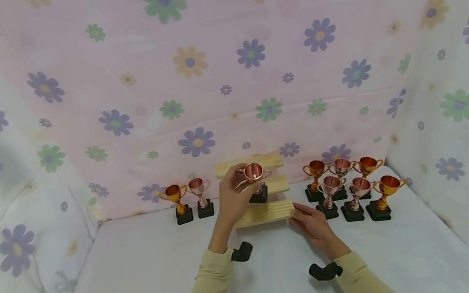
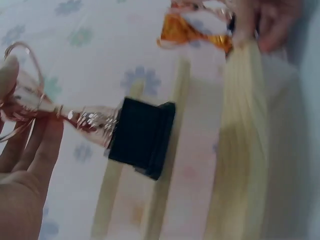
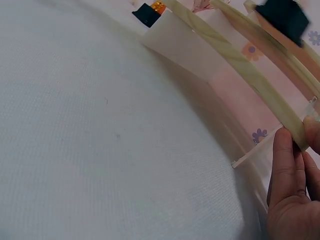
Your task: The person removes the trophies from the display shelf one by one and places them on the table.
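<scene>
My left hand (image 1: 235, 199) holds a small rose-gold trophy (image 1: 254, 172) by its cup, above the steps of a three-tier wooden stand (image 1: 269, 212). In the left wrist view the trophy's black base (image 2: 139, 134) hangs apart from the hand, over the pale boards (image 2: 237, 140). My right hand (image 1: 314, 225) pinches the right end of the stand's lowest board. The right wrist view shows its thumb on one side of that board (image 3: 250, 75) and fingers (image 3: 283, 160) on the other. The trophy partly covers the upper tiers in the head view.
Left of the stand are a gold trophy (image 1: 174, 194) and a rose-gold one (image 1: 197, 187). Several gold and rose-gold trophies (image 1: 358, 188) stand grouped on the right, close to the right hand. A white cloth (image 1: 145, 282) covers the table; flowered fabric (image 1: 220, 65) hangs behind.
</scene>
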`<action>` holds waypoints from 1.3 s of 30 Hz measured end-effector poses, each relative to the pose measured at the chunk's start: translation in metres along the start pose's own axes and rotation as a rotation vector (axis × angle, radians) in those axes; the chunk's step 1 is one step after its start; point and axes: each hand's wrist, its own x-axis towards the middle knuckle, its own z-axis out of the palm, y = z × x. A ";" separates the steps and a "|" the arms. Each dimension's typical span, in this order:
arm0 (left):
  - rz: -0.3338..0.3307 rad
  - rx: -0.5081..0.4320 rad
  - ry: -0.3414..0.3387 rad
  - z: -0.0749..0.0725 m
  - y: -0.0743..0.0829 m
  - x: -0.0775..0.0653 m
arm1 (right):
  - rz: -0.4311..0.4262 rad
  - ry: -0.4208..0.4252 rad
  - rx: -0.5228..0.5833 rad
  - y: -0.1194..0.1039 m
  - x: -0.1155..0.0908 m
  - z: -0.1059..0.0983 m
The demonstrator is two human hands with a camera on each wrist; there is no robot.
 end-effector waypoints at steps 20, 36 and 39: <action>-0.121 0.326 0.123 -0.187 -0.019 -0.083 | 0.017 -0.007 -0.003 0.000 0.000 -0.002; -0.291 0.504 0.113 -0.265 -0.036 -0.043 | 0.013 -0.020 0.006 -0.003 -0.001 -0.001; -0.349 0.474 0.103 -0.271 -0.039 -0.041 | 0.012 -0.018 0.009 -0.002 -0.002 0.000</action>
